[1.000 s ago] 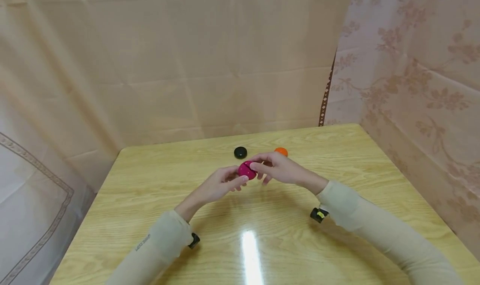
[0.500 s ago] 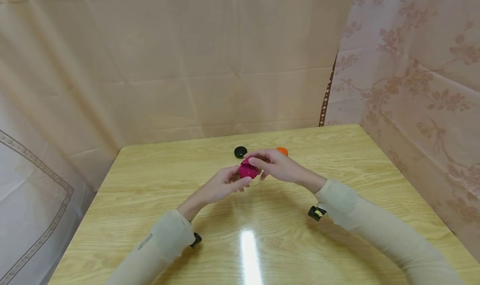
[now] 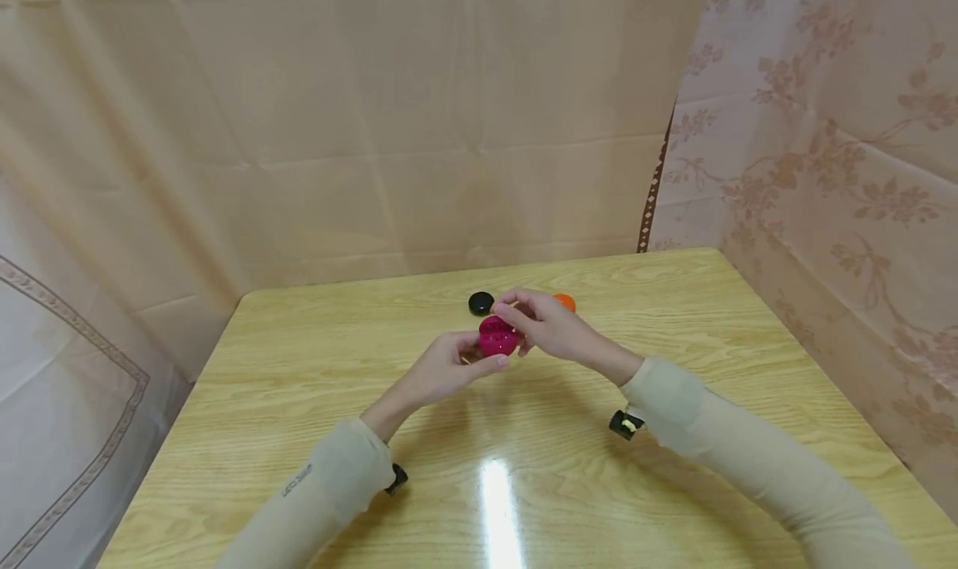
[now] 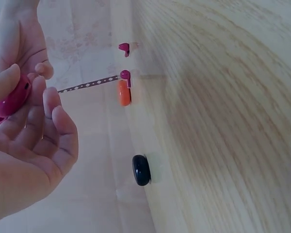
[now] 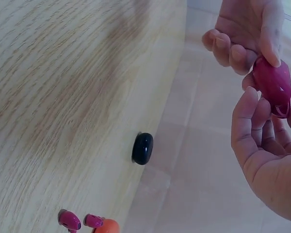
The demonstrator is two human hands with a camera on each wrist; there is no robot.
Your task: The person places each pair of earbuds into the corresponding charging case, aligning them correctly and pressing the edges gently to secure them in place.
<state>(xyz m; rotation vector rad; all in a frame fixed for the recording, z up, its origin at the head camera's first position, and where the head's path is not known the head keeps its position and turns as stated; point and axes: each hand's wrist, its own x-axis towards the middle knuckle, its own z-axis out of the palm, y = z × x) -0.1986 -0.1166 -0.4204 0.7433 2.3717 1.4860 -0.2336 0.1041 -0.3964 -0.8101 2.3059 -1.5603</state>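
A magenta earbud case is held up above the table with its lid raised toward the back. My left hand grips its body from the left, the thumb along the near side; the left wrist view shows that thumb pressed over the case. From the right, my right hand holds the case near its lid, thumb and forefinger at the lid's upper edge. In the right wrist view the right fingers curl close around the lid end of the case. The inner slots are partly hidden.
Behind the hands, a black rounded case and an orange case lie on the wooden table. Two magenta earbuds lie near the orange one: one earbud and a second earbud. Curtains hang behind the table.
The magenta case has gone from nearly closed to lid up, with its inside facing the head camera. The right thumb has shifted from its front up to the lid edge.
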